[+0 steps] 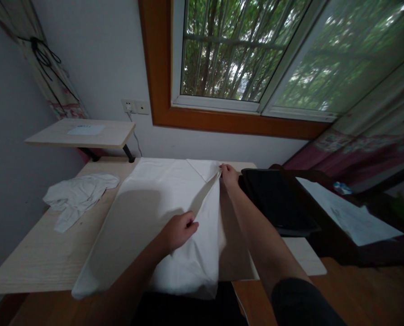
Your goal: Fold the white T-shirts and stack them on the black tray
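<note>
My left hand (pixel 180 231) and right hand (pixel 229 175) are curled closed, pinching a raised edge of the white cloth (pixel 168 181); uneven pulling could skew or wrinkle it.

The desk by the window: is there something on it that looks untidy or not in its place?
Yes, the small white cloth lies crumpled at the left of the desk, while the large white cloth is mostly spread out, though slightly past the desk's near edge. I see nothing spilled.

Spread white cloth (pixel 144 213), underside hidden
</note>
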The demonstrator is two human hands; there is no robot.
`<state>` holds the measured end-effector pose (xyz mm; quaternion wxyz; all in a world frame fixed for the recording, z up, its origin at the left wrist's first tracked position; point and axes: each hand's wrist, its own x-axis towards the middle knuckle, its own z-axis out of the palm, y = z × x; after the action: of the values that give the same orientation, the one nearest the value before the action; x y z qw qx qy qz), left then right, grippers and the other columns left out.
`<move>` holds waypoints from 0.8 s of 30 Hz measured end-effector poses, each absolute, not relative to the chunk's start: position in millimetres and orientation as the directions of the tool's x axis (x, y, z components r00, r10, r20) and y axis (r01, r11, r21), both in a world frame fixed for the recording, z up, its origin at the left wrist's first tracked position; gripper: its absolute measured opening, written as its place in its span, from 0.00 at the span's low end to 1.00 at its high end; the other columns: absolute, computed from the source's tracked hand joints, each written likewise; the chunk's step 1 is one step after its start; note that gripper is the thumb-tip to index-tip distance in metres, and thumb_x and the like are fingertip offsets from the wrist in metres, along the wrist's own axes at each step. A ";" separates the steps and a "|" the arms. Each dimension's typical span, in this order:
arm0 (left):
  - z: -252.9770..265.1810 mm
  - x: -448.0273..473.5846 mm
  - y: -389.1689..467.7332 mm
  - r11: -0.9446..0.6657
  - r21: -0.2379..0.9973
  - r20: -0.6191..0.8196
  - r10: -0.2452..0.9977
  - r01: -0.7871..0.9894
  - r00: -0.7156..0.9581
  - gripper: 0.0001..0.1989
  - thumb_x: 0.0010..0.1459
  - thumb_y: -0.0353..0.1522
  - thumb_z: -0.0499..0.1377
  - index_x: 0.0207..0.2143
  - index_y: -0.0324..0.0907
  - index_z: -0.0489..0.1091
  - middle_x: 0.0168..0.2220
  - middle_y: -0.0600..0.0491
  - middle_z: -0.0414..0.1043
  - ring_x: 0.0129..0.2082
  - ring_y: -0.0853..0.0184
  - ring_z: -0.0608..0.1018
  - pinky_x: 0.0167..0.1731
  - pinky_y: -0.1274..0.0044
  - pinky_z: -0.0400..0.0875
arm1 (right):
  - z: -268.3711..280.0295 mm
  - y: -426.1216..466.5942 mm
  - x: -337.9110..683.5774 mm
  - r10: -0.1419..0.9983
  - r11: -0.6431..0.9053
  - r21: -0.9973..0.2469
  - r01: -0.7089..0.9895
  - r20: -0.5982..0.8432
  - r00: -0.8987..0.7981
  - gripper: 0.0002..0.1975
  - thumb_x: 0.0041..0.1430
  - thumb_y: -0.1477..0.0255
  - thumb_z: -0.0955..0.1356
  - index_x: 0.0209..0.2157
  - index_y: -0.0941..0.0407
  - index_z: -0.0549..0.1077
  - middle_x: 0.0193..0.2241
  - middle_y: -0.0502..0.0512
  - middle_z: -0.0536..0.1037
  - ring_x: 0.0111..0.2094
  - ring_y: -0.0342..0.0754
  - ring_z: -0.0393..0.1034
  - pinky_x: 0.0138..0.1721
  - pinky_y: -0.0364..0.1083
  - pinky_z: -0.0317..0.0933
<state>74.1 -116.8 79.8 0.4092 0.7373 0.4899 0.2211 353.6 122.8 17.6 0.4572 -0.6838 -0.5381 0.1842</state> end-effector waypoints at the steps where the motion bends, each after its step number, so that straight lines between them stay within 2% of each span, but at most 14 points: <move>1: 86.4 64.4 -114.4 -0.175 0.831 -0.072 0.907 0.528 0.415 0.14 0.63 0.41 0.53 0.27 0.45 0.57 0.23 0.60 0.58 0.26 0.70 0.64 0.28 0.76 0.54 | 25.1 125.5 344.4 0.898 0.001 -0.830 0.558 0.247 0.364 0.25 0.63 0.56 0.59 0.39 0.58 0.81 0.30 0.57 0.82 0.34 0.51 0.74 0.39 0.45 0.66; 4: 108.1 26.1 -107.8 -0.168 0.831 -0.061 0.920 0.530 0.387 0.17 0.63 0.44 0.54 0.27 0.44 0.56 0.24 0.60 0.57 0.27 0.70 0.63 0.29 0.76 0.54 | 50.8 138.0 309.5 0.900 0.047 -0.835 0.548 0.274 0.340 0.24 0.66 0.58 0.59 0.39 0.59 0.81 0.31 0.57 0.82 0.34 0.50 0.74 0.39 0.45 0.65; 7: 130.0 -21.6 -109.7 -0.072 0.838 -0.122 0.941 0.541 0.315 0.20 0.61 0.49 0.55 0.28 0.45 0.58 0.26 0.60 0.58 0.28 0.69 0.63 0.28 0.77 0.56 | 78.7 152.4 261.4 0.911 0.128 -0.824 0.552 0.317 0.262 0.22 0.68 0.60 0.61 0.39 0.59 0.81 0.32 0.55 0.82 0.37 0.49 0.75 0.43 0.45 0.64; 10: 144.7 -73.1 -124.5 0.047 0.837 -0.181 0.964 0.546 0.195 0.22 0.59 0.53 0.55 0.28 0.45 0.58 0.26 0.59 0.59 0.27 0.69 0.64 0.28 0.77 0.59 | 101.5 159.3 202.2 0.904 0.331 -0.753 0.569 0.426 0.038 0.21 0.71 0.63 0.60 0.40 0.60 0.82 0.37 0.57 0.82 0.41 0.49 0.75 0.48 0.46 0.64; 13: 143.0 -122.3 -146.9 0.157 0.790 -0.302 0.941 0.592 0.153 0.25 0.54 0.56 0.59 0.27 0.45 0.60 0.26 0.58 0.60 0.26 0.69 0.65 0.26 0.77 0.60 | 109.5 151.4 146.0 0.854 0.510 -0.681 0.525 0.474 -0.216 0.20 0.73 0.65 0.60 0.44 0.57 0.81 0.42 0.56 0.82 0.45 0.48 0.74 0.52 0.46 0.63; 15: 131.4 -150.1 -160.2 0.282 0.716 -0.461 0.878 0.639 0.129 0.26 0.51 0.58 0.59 0.27 0.46 0.62 0.25 0.58 0.63 0.23 0.69 0.65 0.22 0.77 0.58 | 104.4 138.2 120.8 0.798 0.599 -0.658 0.457 0.438 -0.414 0.18 0.74 0.65 0.60 0.49 0.54 0.80 0.47 0.54 0.82 0.49 0.47 0.73 0.55 0.46 0.62; 17: 114.1 -171.9 -168.0 0.327 0.680 -0.548 0.821 0.656 0.159 0.25 0.53 0.59 0.58 0.30 0.46 0.66 0.27 0.56 0.69 0.24 0.67 0.69 0.23 0.76 0.62 | 92.7 121.4 111.0 0.767 0.616 -0.648 0.448 0.363 -0.529 0.17 0.73 0.68 0.62 0.56 0.52 0.76 0.51 0.53 0.80 0.50 0.47 0.73 0.55 0.47 0.63; 18: 104.6 -180.3 -169.1 0.325 0.680 -0.558 0.811 0.658 0.175 0.26 0.54 0.59 0.57 0.31 0.46 0.67 0.28 0.55 0.72 0.24 0.66 0.71 0.24 0.75 0.65 | 85.5 112.5 112.1 0.773 0.606 -0.625 0.492 0.317 -0.549 0.17 0.72 0.70 0.63 0.58 0.52 0.75 0.51 0.55 0.80 0.49 0.47 0.73 0.56 0.47 0.62; 20: 86.3 -191.8 -165.4 0.305 0.678 -0.491 0.865 0.668 0.102 0.25 0.53 0.58 0.58 0.35 0.46 0.71 0.33 0.52 0.77 0.30 0.61 0.76 0.31 0.73 0.71 | 70.5 94.9 124.0 0.804 0.581 -0.544 0.605 0.270 -0.530 0.18 0.68 0.73 0.65 0.57 0.55 0.75 0.52 0.58 0.79 0.51 0.50 0.71 0.59 0.49 0.59; 22: 71.1 -196.6 -155.0 0.304 0.654 -0.377 0.925 0.693 -0.050 0.25 0.52 0.56 0.59 0.39 0.46 0.72 0.39 0.50 0.79 0.37 0.57 0.80 0.39 0.69 0.74 | 57.2 78.0 143.1 0.874 0.486 -0.477 0.733 0.256 -0.413 0.19 0.66 0.74 0.67 0.57 0.55 0.75 0.52 0.61 0.77 0.54 0.53 0.69 0.59 0.50 0.59; 24: 58.8 -195.5 -140.2 0.326 0.629 -0.273 0.943 0.706 -0.192 0.25 0.51 0.54 0.59 0.42 0.45 0.73 0.44 0.46 0.79 0.41 0.54 0.80 0.42 0.67 0.75 | 46.8 61.4 162.3 0.935 0.336 -0.426 0.840 0.256 -0.245 0.19 0.66 0.70 0.67 0.57 0.55 0.74 0.53 0.63 0.75 0.53 0.56 0.69 0.56 0.51 0.61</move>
<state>-195.5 -140.2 58.8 0.3185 0.5500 0.7493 0.1860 162.3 61.4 46.8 0.2365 -0.5671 -0.7825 0.1007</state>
